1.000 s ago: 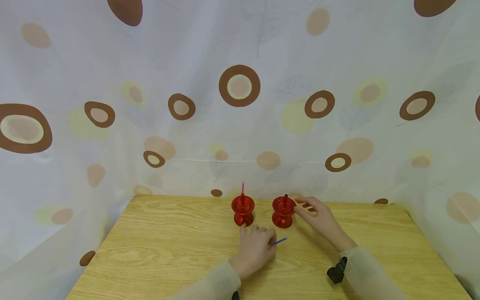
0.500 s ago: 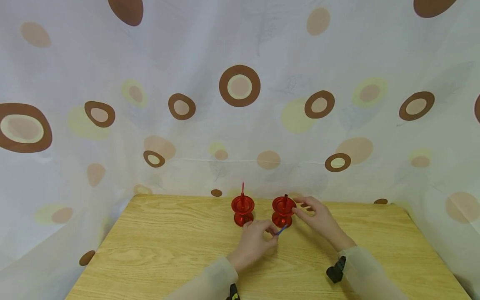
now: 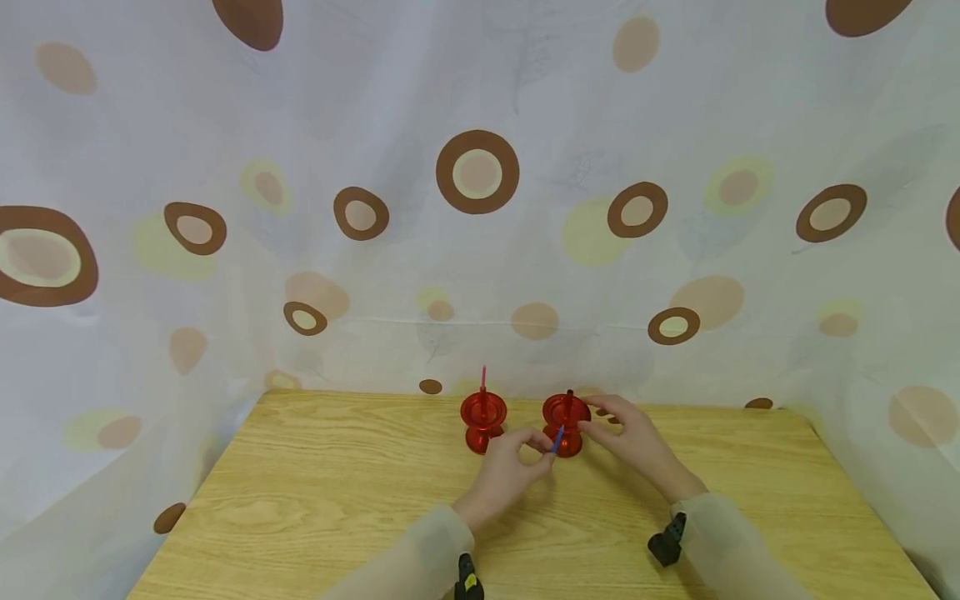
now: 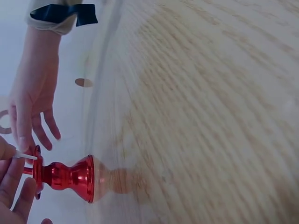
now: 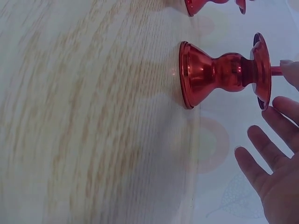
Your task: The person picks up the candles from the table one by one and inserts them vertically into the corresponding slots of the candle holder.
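My left hand (image 3: pixel 506 471) pinches a thin blue candle (image 3: pixel 558 439) between thumb and fingertips, tilted, just in front of the right red candle holder (image 3: pixel 572 448). In the left wrist view that candle looks like a pale stick (image 4: pixel 26 156) beside the holder's dish. My right hand (image 3: pixel 637 437) is at the right side of the same holder, its fingers extended and spread. In the right wrist view, a fingertip touches or nearly touches the dish rim (image 5: pixel 264 100), and the thumb (image 5: pixel 290 72) is by the upright tube. No candle shows in that tube.
Left of it stands a second red candle holder (image 3: pixel 482 412), with a pink candle (image 3: pixel 483 378) upright in its tube. Both holders are near the back edge of the wooden table (image 3: pixel 337 483). A patterned curtain (image 3: pixel 390 275) hangs behind and at the sides.
My left hand has moved up and slightly forward to the right holder, and the blue candle has swung from nearly level to steeper. My right hand has stayed almost in place.
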{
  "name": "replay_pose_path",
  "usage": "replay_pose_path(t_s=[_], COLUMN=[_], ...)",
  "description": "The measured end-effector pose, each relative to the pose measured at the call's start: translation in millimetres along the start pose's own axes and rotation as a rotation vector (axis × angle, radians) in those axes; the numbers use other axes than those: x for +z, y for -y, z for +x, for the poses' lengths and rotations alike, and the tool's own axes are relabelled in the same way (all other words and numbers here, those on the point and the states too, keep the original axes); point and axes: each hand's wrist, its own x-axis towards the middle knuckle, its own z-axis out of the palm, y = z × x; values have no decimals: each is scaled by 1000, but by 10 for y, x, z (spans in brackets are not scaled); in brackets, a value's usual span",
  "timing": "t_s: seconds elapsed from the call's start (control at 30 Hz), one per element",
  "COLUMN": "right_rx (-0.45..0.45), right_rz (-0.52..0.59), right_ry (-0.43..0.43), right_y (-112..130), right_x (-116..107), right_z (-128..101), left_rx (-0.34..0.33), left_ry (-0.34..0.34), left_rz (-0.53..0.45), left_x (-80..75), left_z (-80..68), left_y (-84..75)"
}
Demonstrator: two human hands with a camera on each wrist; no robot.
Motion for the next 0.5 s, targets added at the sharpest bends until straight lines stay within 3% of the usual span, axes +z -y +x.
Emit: replay_pose_path(t_s=[0.33,0.5], right_rx=[3,13], right_rz=[-13,-21], right_ry=[18,26], right_y=[12,7], right_x=[0,2], right_z=[-2,-6], left_rx=[-53,-72], left_ry=[-13,-21], left_rz=[-127,-145], left_x=[2,-13], left_z=[121,179], left_y=[-26,-60])
